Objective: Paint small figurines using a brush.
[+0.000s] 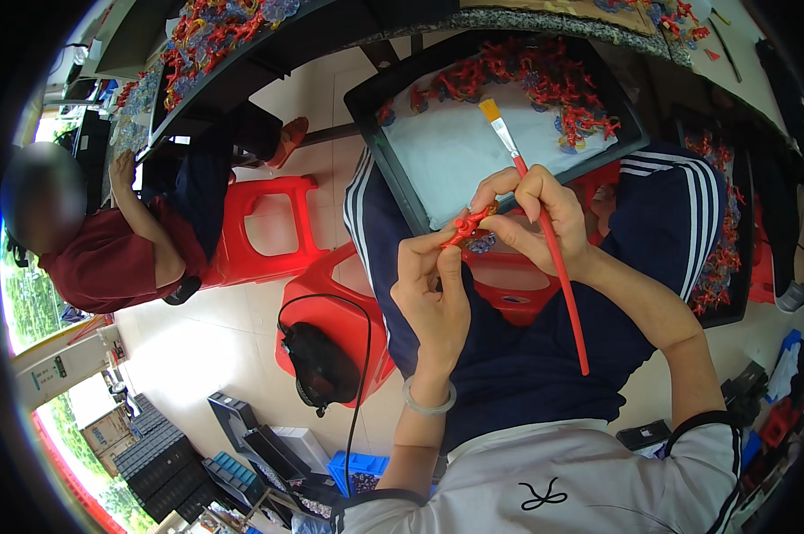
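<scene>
My left hand (433,289), with a pale bangle at the wrist, pinches a small red figurine (467,230) between thumb and fingers. The figurine has a bluish translucent part low on one side. My right hand (549,218) is closed around a red-handled paintbrush (555,258), its yellow bristles pointing up and away. Thumb and fingertips of that same hand also meet the figurine's right end. Beyond my hands, a black tray (402,182) lined with white sheet rests by my knees. Many similar red and blue figurines (544,76) lie along its far and right sides.
Another tray of red figurines (718,231) stands at the right. A red stool (331,303) bears a black bag (322,365) with a long strap or cord. At the left a person in a dark red shirt (121,258) sits at a bench. A stone-edged table (562,22) borders the far side.
</scene>
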The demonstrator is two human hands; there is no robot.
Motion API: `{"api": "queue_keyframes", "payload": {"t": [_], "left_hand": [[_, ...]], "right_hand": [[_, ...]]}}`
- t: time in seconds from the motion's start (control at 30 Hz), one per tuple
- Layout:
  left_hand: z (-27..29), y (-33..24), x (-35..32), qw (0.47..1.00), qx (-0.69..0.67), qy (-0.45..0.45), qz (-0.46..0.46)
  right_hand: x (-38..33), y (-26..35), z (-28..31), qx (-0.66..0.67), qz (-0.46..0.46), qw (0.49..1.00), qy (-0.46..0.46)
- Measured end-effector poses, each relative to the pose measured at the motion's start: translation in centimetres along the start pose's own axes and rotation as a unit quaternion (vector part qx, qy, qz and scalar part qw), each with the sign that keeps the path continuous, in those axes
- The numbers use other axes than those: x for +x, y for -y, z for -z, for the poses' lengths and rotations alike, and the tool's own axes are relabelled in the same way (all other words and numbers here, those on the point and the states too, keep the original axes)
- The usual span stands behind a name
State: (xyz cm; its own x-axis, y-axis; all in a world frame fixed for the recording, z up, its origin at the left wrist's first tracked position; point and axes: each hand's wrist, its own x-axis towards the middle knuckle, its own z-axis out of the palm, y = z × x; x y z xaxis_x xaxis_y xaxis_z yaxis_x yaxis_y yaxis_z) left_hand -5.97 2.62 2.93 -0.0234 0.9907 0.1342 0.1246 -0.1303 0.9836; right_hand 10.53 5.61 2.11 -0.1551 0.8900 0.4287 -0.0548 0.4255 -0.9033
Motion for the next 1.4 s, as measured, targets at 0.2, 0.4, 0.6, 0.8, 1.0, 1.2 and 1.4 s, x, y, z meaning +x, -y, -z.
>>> {"api": "queue_keyframes", "payload": {"t": [0.2, 0.4, 0.6, 0.8, 1.0, 1.2, 1.4], "left_hand": [[-0.2, 0.0, 0.2, 1.0, -0.015, 0.019, -0.017], [-0.2, 0.0, 0.2, 0.999, -0.011, 0.028, -0.014], [-0.4, 0.0, 0.2, 0.999, -0.03, 0.024, -0.007], [0.1, 0.1, 0.0, 0.999, -0.012, 0.029, 0.022], [-0.2, 0.4, 0.0, 0.999, -0.013, 0.037, 0.027], [-0.5, 1.3, 0.2, 0.997, -0.044, 0.059, 0.025], [-1.3, 2.9, -0.5, 0.99, -0.031, 0.135, 0.034]], "right_hand": [[-0.1, -0.2, 0.0, -0.014, 0.011, 1.0, -0.011], [0.0, 0.0, 0.2, -0.01, 0.01, 1.0, -0.012], [0.1, 0.1, 0.2, -0.001, 0.001, 1.0, -0.014], [0.0, 0.0, -0.1, -0.023, -0.049, 0.998, -0.017], [-0.1, 0.2, 0.4, -0.028, -0.021, 0.999, -0.025], [1.4, 2.9, 4.1, -0.097, 0.096, 0.985, -0.11], [-8.7, 10.2, 14.0, -0.317, 0.084, 0.853, -0.405]]}}
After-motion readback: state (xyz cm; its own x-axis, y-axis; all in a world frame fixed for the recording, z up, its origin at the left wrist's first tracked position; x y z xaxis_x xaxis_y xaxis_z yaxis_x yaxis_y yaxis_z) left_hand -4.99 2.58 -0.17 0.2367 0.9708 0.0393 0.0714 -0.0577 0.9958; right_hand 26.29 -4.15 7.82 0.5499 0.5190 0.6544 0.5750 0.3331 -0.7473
